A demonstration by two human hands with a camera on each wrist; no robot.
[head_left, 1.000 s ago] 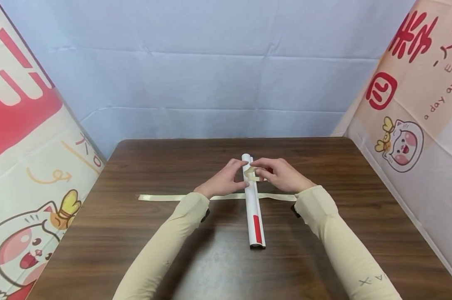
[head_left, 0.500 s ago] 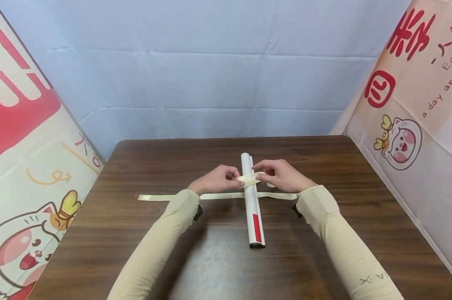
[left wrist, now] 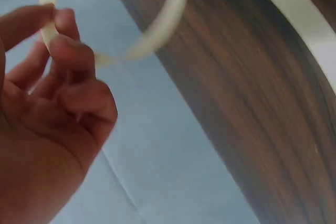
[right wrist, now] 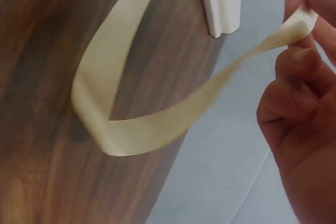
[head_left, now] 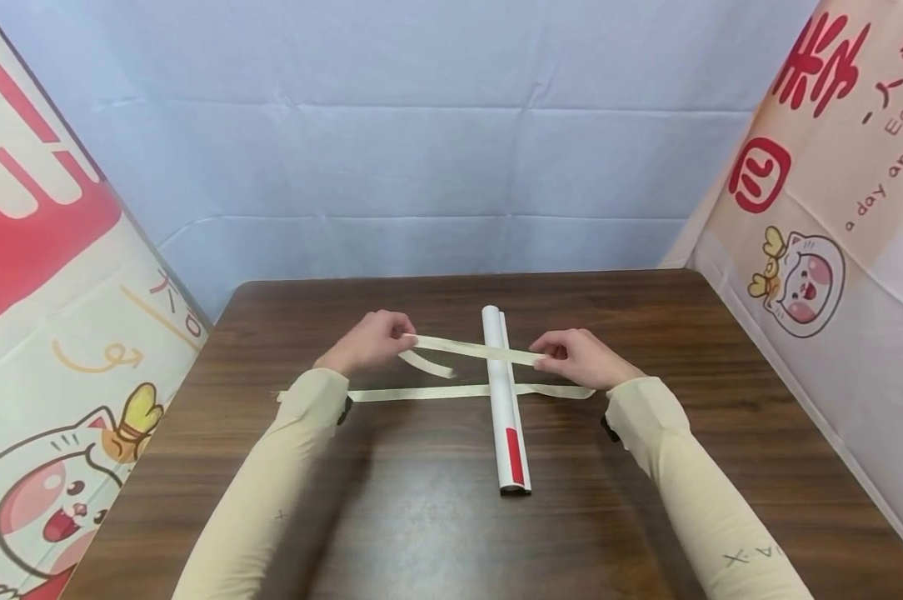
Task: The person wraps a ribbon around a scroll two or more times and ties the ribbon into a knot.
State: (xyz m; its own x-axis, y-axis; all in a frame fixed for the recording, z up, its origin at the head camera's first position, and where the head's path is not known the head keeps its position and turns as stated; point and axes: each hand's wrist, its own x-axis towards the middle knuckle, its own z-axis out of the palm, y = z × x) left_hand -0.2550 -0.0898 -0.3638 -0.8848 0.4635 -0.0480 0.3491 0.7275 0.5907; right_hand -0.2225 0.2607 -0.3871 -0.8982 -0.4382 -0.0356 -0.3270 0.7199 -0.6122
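Observation:
A white rolled-up scroll (head_left: pixel 502 408) with a red patch lies lengthwise on the table. Above its far half, a pale yellow ribbon (head_left: pixel 459 347) is stretched between my two hands. My left hand (head_left: pixel 369 340) pinches it left of the scroll, and a loose tail hangs from those fingers. On the right side my right hand (head_left: pixel 582 358) pinches the ribbon between thumb and fingers. Another stretch of pale ribbon (head_left: pixel 421 393) lies crosswise, passing beneath the scroll. In the right wrist view, ribbon (right wrist: pixel 142 137) bends in a loop below the right hand.
The dark wooden table (head_left: pixel 436 533) has its far edge before a pale blue cloth backdrop (head_left: pixel 421 167). Printed cloth panels (head_left: pixel 804 375) stand along both sides.
Both hands were close together at the scroll. My left hand has moved left, drawing the ribbon out across it, while my right hand has shifted slightly right.

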